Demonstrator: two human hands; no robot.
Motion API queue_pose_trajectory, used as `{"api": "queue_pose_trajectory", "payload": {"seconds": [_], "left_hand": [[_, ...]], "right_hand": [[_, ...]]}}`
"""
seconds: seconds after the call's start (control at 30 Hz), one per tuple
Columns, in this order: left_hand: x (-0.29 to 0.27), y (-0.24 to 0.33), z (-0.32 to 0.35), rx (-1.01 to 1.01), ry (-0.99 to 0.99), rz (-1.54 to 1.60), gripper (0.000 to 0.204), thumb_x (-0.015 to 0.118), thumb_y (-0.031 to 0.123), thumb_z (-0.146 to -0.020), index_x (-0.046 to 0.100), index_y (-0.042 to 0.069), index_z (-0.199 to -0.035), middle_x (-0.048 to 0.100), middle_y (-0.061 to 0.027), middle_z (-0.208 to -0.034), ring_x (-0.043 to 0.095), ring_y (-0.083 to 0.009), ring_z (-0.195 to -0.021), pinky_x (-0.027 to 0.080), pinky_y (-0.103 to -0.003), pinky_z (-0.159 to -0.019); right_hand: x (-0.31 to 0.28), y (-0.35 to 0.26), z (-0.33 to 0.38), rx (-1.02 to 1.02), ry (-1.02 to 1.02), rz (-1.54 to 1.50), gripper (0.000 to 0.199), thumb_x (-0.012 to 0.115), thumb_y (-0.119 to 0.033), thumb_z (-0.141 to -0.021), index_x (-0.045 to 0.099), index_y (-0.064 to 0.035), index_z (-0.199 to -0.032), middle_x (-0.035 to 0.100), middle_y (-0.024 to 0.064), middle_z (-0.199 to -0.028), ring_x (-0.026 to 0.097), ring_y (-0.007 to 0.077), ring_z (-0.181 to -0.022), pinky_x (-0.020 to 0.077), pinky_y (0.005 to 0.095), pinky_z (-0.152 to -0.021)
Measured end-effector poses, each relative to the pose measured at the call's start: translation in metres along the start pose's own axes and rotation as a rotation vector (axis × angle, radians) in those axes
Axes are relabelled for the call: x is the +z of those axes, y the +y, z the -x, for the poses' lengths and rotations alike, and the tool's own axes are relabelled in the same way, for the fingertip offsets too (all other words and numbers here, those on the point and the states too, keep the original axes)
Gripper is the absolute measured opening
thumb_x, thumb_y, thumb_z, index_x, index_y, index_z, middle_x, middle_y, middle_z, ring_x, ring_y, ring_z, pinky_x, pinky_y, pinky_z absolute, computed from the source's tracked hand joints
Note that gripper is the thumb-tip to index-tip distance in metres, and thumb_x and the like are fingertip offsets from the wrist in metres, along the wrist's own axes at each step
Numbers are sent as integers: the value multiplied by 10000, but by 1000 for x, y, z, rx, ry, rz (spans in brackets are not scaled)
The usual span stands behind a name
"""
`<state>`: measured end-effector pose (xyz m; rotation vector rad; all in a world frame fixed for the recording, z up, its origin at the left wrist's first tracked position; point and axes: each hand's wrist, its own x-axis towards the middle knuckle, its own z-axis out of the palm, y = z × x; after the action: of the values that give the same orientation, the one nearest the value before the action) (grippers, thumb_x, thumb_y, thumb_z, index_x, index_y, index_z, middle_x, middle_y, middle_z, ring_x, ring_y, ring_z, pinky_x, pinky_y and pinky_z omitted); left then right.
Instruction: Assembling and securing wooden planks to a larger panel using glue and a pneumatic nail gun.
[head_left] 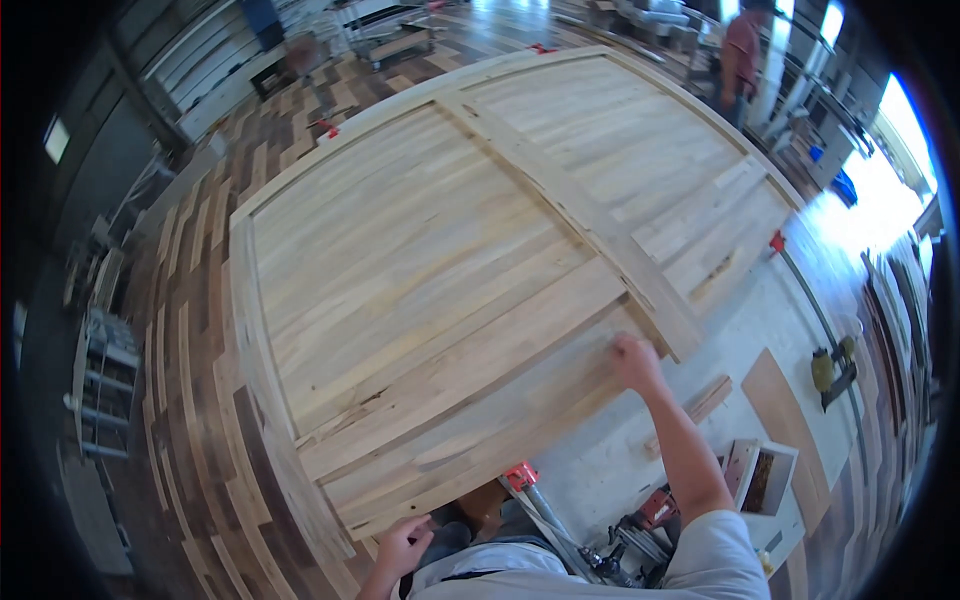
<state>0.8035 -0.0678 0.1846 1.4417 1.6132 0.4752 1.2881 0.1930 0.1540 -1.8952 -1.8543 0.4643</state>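
A large pale wooden panel [400,240] made of boards lies flat in front of me, inside a frame with a wide middle rail [570,210]. The nearest board [470,450] runs along its front, with a gap to the board behind it. My right hand [637,362] is closed at the right end of that nearest board, close to the rail's near end; its fingertips are hidden. Below the board's left end, my left hand [405,545] has its fingers curled together at the front edge. Whatever either hand pinches does not show.
A red-ended bar clamp [520,476] sits at the front edge. To the right lie a wood offcut [710,398], an open box [768,478], a nail gun [834,372] and a long clamp bar [808,285]. Another person [740,60] stands beyond the far right.
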Motion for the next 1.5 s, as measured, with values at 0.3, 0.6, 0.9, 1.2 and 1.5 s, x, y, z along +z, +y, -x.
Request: {"api": "queue_pose_trajectory", "payload": {"seconds": [0.3,0.6,0.9,1.2,1.5], "left_hand": [[-20,-40,54,-10,395,-6,229,670,60,-813,684,30,-1039,674,-134,-885,665,-221,-763,528,-307,-684],[-51,-91,84,28,948,-11,237,616,-65,-805,620,3,-1032,594,-99,-1051,572,-158,-829,478,-273,-717],[-79,-253,176,-392,939,31,244,602,44,-851,622,3,-1091,633,-90,-974,606,-162,-820,483,-263,-726],[-63,-494,374,-923,383,897,312,634,261,-881,631,65,-1125,644,-29,-828,602,-144,-689,500,-304,-562],[-266,-630,379,-1063,215,439,259,517,235,-929,568,129,-1160,618,-78,-916,635,-226,-771,523,-359,-590]], "right_hand": [[20,-20,32,-119,-23,37,242,639,-95,-765,661,-12,-991,653,192,-1048,597,376,-961,456,456,-870],[27,-20,64,-76,88,38,236,649,-113,-799,652,15,-997,655,200,-1038,608,360,-965,478,424,-843],[58,-189,113,184,1,-338,192,619,-174,-865,637,13,-902,643,151,-763,566,240,-607,447,377,-580],[213,-454,143,-346,101,-199,310,660,-111,-807,638,-3,-1097,651,168,-1112,599,366,-971,469,420,-872],[314,-537,177,-391,30,61,244,593,-104,-762,663,-61,-992,645,101,-1144,600,333,-903,486,424,-824]]}}
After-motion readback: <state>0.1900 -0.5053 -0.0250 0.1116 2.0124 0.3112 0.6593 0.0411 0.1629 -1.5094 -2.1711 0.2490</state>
